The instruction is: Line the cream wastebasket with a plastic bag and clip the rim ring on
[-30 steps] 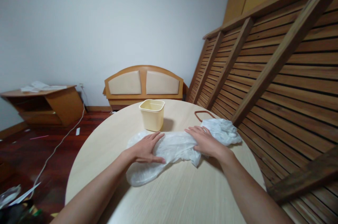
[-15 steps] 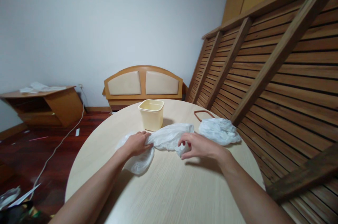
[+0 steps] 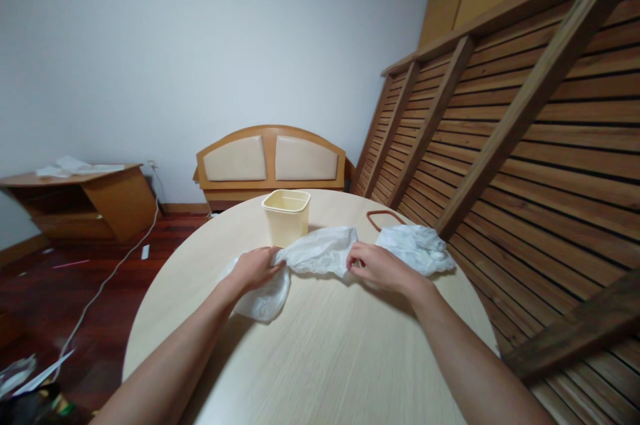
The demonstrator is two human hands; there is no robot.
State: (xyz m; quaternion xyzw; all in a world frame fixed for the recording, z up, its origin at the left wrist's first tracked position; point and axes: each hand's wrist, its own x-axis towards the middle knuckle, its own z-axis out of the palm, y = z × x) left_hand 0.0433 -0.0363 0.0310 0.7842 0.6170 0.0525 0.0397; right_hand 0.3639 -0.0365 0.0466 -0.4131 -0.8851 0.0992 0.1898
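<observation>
A white, crumpled plastic bag [image 3: 320,251] stretches across the round table between my two hands. My left hand [image 3: 257,269] is closed around its gathered left part, and a loose flap of the bag hangs out below the fingers. At the bag's right end, my right hand [image 3: 377,266] pinches the edge between thumb and fingers. Just behind the bag stands a cream-coloured square plastic bin [image 3: 287,218], upright and with its top uncovered. To the right of my right hand lies a second heap of crumpled white plastic bags [image 3: 417,248].
A brown, rounded frame-like loop [image 3: 385,213] lies near the back right rim of the round table [image 3: 340,358]. Slatted wooden panels [image 3: 500,145] lean close on the right. Behind stands a headboard [image 3: 271,155]; a low cabinet [image 3: 100,205] is at the left.
My right hand has gone from spread fingers to a pinch on the bag's right end. The bag between my hands now looks pulled straighter. My left hand keeps its hold.
</observation>
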